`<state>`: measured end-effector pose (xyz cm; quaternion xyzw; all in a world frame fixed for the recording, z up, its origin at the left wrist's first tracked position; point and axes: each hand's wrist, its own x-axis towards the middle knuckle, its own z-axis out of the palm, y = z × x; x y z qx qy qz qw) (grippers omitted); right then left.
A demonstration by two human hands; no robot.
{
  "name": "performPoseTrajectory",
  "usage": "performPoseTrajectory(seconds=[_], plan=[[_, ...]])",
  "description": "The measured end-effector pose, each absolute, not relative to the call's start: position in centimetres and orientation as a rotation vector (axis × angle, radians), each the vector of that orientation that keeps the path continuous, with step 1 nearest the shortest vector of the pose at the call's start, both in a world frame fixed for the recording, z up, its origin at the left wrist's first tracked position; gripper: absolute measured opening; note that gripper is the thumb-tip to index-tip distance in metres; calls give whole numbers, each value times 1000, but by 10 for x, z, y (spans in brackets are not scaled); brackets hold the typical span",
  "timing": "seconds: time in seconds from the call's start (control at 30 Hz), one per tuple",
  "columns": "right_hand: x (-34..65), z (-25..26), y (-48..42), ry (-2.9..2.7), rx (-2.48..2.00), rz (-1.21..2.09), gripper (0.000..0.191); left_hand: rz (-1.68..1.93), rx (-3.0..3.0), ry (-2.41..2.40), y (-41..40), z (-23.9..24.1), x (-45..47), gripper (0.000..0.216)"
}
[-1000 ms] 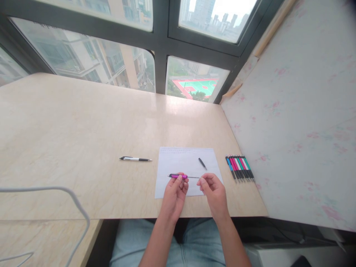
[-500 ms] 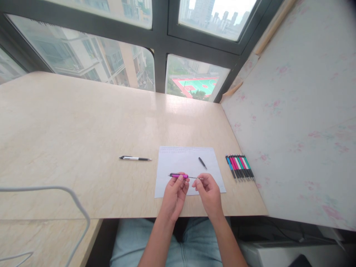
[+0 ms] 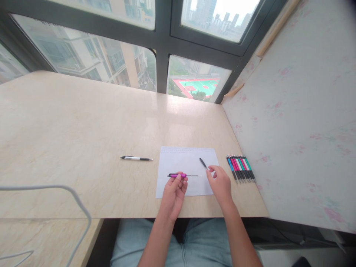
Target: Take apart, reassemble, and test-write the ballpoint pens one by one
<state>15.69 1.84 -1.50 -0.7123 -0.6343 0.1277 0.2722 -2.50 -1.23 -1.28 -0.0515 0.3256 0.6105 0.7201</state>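
My left hand [image 3: 174, 189] pinches a magenta pen barrel [image 3: 177, 175] over a white sheet of paper [image 3: 180, 159]; a thin refill sticks out of the barrel to the right. My right hand [image 3: 220, 182] has its fingers loosely curled with the fingertips just at a small black pen tip piece [image 3: 203, 163] lying on the paper. I cannot tell whether the fingers touch that piece.
A white and black pen [image 3: 136, 158] lies on the beige table [image 3: 69, 126] left of the paper. A row of several coloured pens [image 3: 240, 167] lies to the right by the wall. A white wire loop [image 3: 55, 207] sits at the near left.
My right hand let go of the refill end and moved right and forward to the black tip piece. The left hand kept the magenta barrel in place.
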Motion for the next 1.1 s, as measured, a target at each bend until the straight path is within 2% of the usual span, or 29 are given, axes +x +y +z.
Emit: performPoseTrajectory(seconds=[0.17, 0.33, 0.4, 0.53, 0.63, 1.1], plan=[[160, -25, 40, -1842, -2058, 161, 28, 1356, -114, 725, -11, -14, -25, 7], [155, -31, 44, -1837, -1996, 135, 24, 1363, -117, 731, -11, -14, -28, 7], [156, -29, 41, -1766, -1918, 214, 25, 1363, -123, 731, -11, -13, -28, 7], [161, -19, 24, -1497, -1824, 646, 33, 1364, -131, 721, -10, -12, -28, 7], [164, -10, 9, -1374, -1794, 821, 40, 1365, -131, 715, -10, -12, -26, 7], [168, 6, -20, -1289, -1656, 936, 37, 1384, -123, 746, -11, -11, -28, 6]])
